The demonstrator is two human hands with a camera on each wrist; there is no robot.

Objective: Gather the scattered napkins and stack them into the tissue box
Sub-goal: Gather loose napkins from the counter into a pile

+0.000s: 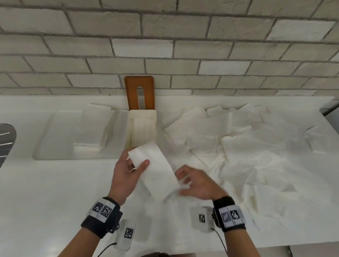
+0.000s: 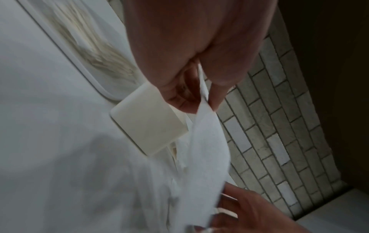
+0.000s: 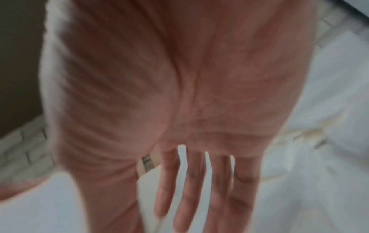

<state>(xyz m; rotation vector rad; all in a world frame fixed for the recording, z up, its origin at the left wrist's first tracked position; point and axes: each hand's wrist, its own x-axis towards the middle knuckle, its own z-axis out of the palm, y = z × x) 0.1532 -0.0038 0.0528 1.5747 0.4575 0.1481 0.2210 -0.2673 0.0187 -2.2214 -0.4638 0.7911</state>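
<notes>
Fingers: our left hand (image 1: 125, 174) is pinching the folded napkin (image 1: 155, 169) at its far end, thumb on top | our right hand (image 1: 198, 184), fingers spread and relaxed, is touching its near end | napkin hanging just before the open tissue box (image 1: 142, 128) | scattered napkins (image 1: 245, 147) lying right of it on the white counter (image 1: 49, 195) | brick wall (image 1: 158, 29) standing behind.

Tissue box (image 1: 141, 128) between sink (image 1: 46, 143) and scattered napkins (image 1: 245, 143).
</notes>
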